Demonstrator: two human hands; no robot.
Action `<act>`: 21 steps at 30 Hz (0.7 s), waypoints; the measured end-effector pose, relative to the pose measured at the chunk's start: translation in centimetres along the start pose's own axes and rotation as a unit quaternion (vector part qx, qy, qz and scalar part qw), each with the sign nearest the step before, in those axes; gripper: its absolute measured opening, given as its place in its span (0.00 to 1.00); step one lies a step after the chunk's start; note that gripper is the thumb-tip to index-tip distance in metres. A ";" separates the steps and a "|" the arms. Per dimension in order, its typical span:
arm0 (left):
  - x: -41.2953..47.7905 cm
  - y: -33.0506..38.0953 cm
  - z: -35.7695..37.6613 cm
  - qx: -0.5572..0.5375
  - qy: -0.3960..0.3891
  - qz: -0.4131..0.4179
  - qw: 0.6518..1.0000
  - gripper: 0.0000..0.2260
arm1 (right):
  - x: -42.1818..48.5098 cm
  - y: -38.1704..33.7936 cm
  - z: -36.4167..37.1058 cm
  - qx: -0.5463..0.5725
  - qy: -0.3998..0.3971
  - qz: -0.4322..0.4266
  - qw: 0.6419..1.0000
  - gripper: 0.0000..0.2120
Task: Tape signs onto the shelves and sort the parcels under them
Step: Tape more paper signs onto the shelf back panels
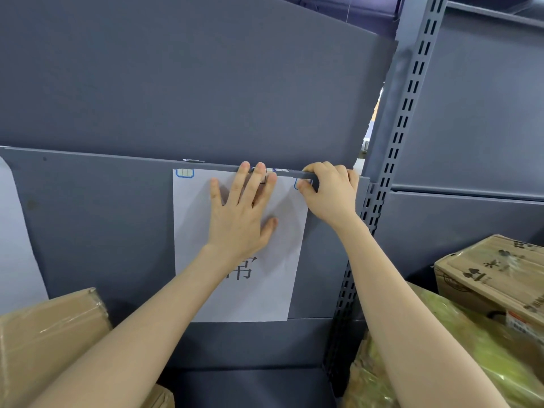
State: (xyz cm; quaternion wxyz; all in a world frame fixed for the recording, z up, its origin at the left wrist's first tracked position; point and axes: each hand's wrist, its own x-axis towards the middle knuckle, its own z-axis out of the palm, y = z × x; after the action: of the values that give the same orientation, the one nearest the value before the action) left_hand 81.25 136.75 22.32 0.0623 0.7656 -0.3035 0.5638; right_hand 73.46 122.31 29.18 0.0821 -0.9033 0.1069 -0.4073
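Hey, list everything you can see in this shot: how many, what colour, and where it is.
sign: one, white with black print, centre of the shelf panel
blue-edged labels: at least two, at the sign's top corners
second sheet: one, white, far left
shelf panel: one, grey, behind the sign
shelf edge: one, grey, along the sign's top
upright: one, grey, slotted, right of the sign
left box: one, brown cardboard, lower left
right box: one, brown cardboard, right
wrapped parcel: one, yellow-green, lower right
left hand: flat on the sign
right hand: fingers curled over the shelf edge, at the sign's top right corner
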 end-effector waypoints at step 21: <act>-3.6 -4.8 -0.4 0.006 -0.021 -0.122 0.992 0.32 | -0.2 -0.1 -0.1 0.007 0.008 -0.001 1.000 0.13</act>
State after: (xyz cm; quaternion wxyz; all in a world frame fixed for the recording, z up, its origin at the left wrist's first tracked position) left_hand 82.84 142.16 20.41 0.1193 0.8092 -0.2054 0.5373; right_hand 73.29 122.42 29.14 0.0869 -0.8996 0.1042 -0.4152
